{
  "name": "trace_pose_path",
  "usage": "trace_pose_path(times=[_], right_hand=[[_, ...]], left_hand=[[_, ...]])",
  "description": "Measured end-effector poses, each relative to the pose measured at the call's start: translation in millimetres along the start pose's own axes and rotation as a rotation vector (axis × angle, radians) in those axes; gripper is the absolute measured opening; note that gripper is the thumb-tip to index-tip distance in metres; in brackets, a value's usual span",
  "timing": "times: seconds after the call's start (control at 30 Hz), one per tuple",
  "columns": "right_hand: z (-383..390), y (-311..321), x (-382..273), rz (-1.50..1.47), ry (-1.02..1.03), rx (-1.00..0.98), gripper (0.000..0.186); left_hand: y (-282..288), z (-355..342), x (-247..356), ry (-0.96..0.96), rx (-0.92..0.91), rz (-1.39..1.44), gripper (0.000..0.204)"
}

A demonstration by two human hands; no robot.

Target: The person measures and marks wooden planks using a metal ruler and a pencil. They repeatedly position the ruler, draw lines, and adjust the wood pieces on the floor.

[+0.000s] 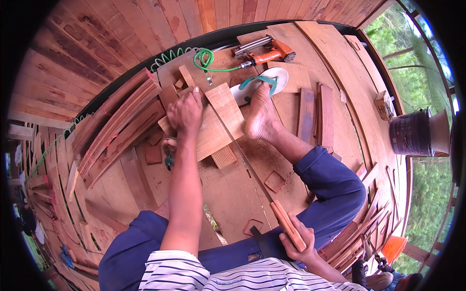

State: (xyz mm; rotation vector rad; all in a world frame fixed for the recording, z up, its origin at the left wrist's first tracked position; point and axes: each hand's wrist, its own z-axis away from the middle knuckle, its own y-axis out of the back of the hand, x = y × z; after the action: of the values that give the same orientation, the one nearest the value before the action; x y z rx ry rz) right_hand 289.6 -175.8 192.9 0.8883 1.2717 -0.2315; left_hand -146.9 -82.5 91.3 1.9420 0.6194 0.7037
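Observation:
My right hand is wrapped round the wooden handle of a hand saw, whose long thin blade slants up and to the left across a pale wooden board. The blade's far part lies over the board's face. My left hand presses down on the board's left part, fingers curled over the wood and partly hidden. Under the board sits a ridged wooden block. My bare right foot rests against the board's right side, beside a white flip-flop with green straps.
An orange nail gun with a coiled green air hose lies beyond the board. Stacked reddish planks stand at left, with more planks at right. A dark bucket stands far right. Sawdust and offcuts lie on the plywood floor.

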Motion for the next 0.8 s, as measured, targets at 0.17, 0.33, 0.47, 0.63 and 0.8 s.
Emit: trace_pose_path(times=[0.17,0.33,0.47,0.63,0.8], right_hand=[[-146,-58,12,-0.169,0.011,0.086,0.065],[-153,-68,12,-0.278,0.103,0.107,0.065],[-161,-61,3,-0.346,0.033,0.024,0.066],[-132,-56,9,-0.180,0.075,0.058,0.067],[1,12,-11,-0.144,-0.070,-0.059,0.066]], left_hand=[[11,8,17,-0.041,-0.022,0.044,0.048],[37,-8,23,0.056,-0.248,0.024,0.052],[36,-26,14,0.019,-0.326,0.042,0.054],[30,-9,21,0.056,-0.216,-0.021,0.056],[21,-9,24,0.039,-0.108,-0.012,0.057]])
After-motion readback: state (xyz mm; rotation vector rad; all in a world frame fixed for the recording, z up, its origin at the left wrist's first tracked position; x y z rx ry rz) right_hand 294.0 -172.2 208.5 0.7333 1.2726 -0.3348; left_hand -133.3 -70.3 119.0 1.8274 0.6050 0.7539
